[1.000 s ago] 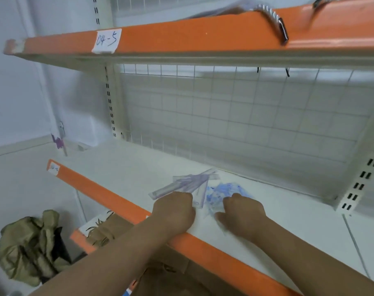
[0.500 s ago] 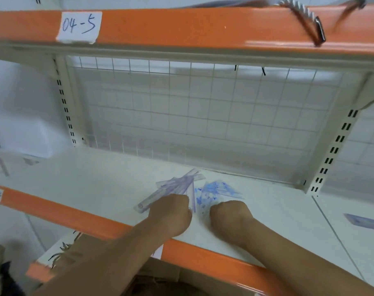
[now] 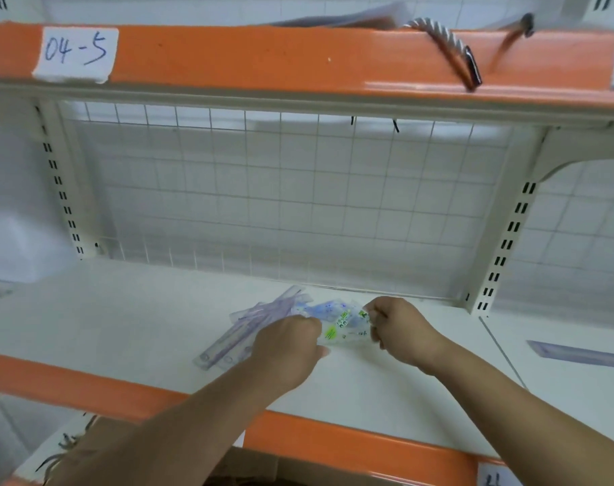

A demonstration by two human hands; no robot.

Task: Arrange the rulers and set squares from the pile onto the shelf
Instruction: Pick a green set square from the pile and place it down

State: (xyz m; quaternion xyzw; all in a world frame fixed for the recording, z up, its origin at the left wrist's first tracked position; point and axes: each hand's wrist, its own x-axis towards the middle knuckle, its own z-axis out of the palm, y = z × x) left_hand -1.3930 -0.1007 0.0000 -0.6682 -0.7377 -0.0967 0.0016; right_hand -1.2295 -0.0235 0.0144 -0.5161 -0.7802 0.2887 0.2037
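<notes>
A pile of clear purple-tinted rulers lies on the white shelf, fanned out toward the back. Right of it are clear set squares in a wrapper with blue and green print. My left hand is closed on the near left edge of the wrapped set squares, partly over the rulers. My right hand pinches the wrapper's right edge, lifted a little off the shelf. What lies under my hands is hidden.
A wire grid panel backs the shelf. An orange-fronted upper shelf, labelled 04-5, hangs overhead with a rope end over its edge. Another ruler lies on the neighbouring shelf at right. A slotted upright stands at back right.
The view swung right. My right hand moved right and up, pulling the wrapped set squares out from the pile so green print shows. My left hand stayed at the pile.
</notes>
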